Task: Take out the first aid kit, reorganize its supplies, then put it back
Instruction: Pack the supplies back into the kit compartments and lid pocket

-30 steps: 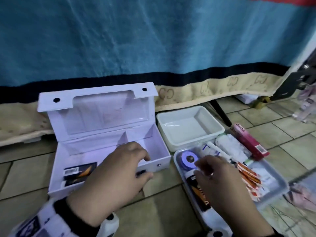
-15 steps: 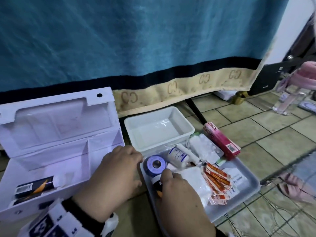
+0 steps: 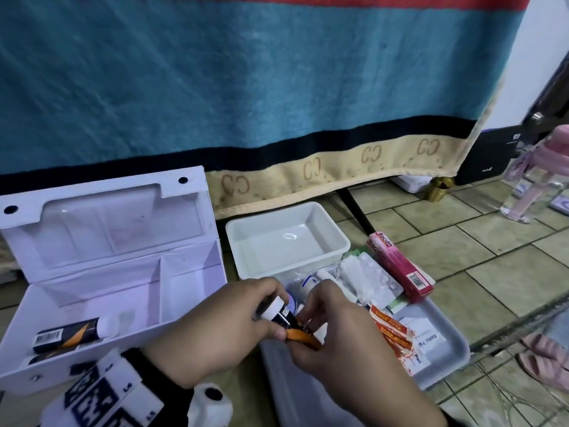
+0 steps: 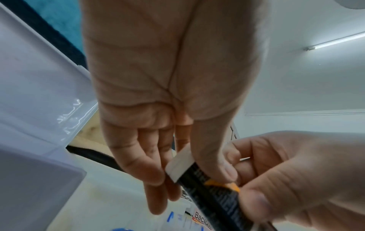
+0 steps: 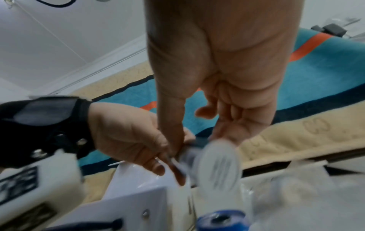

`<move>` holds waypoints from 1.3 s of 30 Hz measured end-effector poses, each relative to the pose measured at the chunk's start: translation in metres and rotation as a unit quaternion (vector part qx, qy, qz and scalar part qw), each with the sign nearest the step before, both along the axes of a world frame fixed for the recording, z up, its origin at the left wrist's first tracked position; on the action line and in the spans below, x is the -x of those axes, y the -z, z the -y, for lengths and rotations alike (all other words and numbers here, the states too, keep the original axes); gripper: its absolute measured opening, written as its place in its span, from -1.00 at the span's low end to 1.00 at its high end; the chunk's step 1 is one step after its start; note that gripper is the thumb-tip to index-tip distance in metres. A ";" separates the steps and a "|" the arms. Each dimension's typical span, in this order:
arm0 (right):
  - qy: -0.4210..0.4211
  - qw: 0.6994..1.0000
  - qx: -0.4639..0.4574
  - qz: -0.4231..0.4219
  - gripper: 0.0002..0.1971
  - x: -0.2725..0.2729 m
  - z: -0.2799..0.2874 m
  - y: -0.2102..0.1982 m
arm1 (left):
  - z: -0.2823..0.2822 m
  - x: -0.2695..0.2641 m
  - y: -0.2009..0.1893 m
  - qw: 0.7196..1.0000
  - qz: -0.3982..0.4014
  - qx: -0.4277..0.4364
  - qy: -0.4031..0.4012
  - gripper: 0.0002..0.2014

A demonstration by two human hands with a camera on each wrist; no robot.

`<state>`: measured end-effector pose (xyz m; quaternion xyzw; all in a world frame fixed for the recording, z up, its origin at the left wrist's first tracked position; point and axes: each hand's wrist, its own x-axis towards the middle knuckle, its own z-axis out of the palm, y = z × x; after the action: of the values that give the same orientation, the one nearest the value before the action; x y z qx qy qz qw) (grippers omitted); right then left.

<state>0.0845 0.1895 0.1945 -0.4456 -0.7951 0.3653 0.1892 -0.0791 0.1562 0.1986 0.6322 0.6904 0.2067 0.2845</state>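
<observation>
A tiled floor (image 3: 462, 241) is seen from above, with a blue, black and beige blanket (image 3: 246, 87) hanging behind it. On the left, a white first aid kit box (image 3: 101, 300) lies open, its lid tilted back toward the blanket; a black-and-orange tube with a white cap (image 3: 69, 332) rests in its left compartment. Just right of the box an empty white tray (image 3: 334, 238) is set on the floor, and in front of it a grey tray (image 3: 446, 349) holds the loose supplies — orange plaster strips (image 3: 391, 331), white alcohol pad sachets (image 3: 428, 340), a silver blister pack (image 3: 374, 282) and a pink carton marked Bacidin (image 3: 400, 266) leaning on its far rim. Above the near left part of the grey tray, a second black-and-orange tube (image 3: 281, 315) is held by both hands. The left hand (image 3: 215, 328) is curled around its white-capped end, thumb and fingertips pinching it. The right hand (image 3: 338, 337) is closed on the tube's lower, orange end. A blue tape roll (image 5: 221, 220) lies in the grey tray beneath the hands, mostly hidden in the head view. A wrist-worn camera mount with black-and-white markers (image 3: 114, 396) is seen on the left wrist. At the far right, a clear bottle with a pink lid (image 3: 535, 177) stands on the floor, and a pink sandal (image 3: 545, 362) lies near the frame's edge.
</observation>
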 end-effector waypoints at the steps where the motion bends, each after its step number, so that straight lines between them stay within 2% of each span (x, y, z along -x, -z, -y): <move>1: -0.010 1.000 -0.004 0.015 -0.64 -0.004 -0.007 -0.003 | 0.000 0.000 0.000 1.000 -0.007 -0.010 -0.012 -0.74; 3: 0.027 0.998 -0.045 0.028 -0.66 -0.017 -0.033 -0.008 | 0.001 0.002 0.000 0.998 -0.029 -0.037 -0.045 -0.77; 5: 0.116 0.986 -0.115 0.042 -0.76 -0.034 -0.068 -0.011 | 0.003 0.004 -0.003 0.994 -0.042 -0.060 -0.081 -0.79; 7: 0.184 0.961 -0.156 0.136 -0.74 -0.049 -0.103 -0.011 | 0.006 0.008 -0.006 0.990 -0.027 -0.069 -0.117 -0.79; 10: 0.179 0.930 -0.125 0.296 -0.59 -0.062 -0.142 0.003 | 0.013 0.014 -0.007 0.983 0.003 -0.085 -0.160 -0.77; 14: 0.137 0.924 -0.077 0.349 -0.73 -0.061 -0.157 0.019 | 0.024 0.021 -0.008 0.975 0.046 -0.099 -0.194 -0.78; 19: 0.167 0.926 -0.076 0.329 -0.63 -0.054 -0.141 -0.002 | 0.043 0.041 -0.012 0.955 0.089 -0.132 -0.251 -0.79; 22: 0.180 0.940 -0.122 0.262 -0.55 -0.037 -0.119 -0.029 | 0.059 0.063 -0.012 0.939 0.126 -0.157 -0.280 -0.81; 25: 0.146 0.967 -0.147 0.147 -0.77 -0.001 -0.084 -0.055 | 0.079 0.091 -0.014 0.919 0.153 -0.182 -0.315 -0.84; 27: 0.107 0.979 -0.157 0.076 -0.83 0.030 -0.064 -0.060 | 0.095 0.115 -0.016 0.906 0.171 -0.186 -0.340 -0.82; 30: 0.054 0.988 -0.143 -0.009 -0.78 0.079 -0.043 -0.048 | 0.120 0.149 -0.017 0.895 0.170 -0.193 -0.365 -0.77; 34: -0.009 0.989 -0.141 -0.050 -0.71 0.141 -0.007 -0.019 | 0.143 0.182 -0.011 0.891 0.181 -0.196 -0.366 -0.73; 39: -0.095 0.981 -0.171 0.004 -0.61 0.200 0.032 0.005 | 0.152 0.210 0.009 0.919 0.164 -0.160 -0.322 -0.64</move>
<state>-0.1150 0.1573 0.1895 -0.3308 -0.8852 0.2387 0.2238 -0.2893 0.0044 0.1895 0.3699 0.7582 0.4954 0.2071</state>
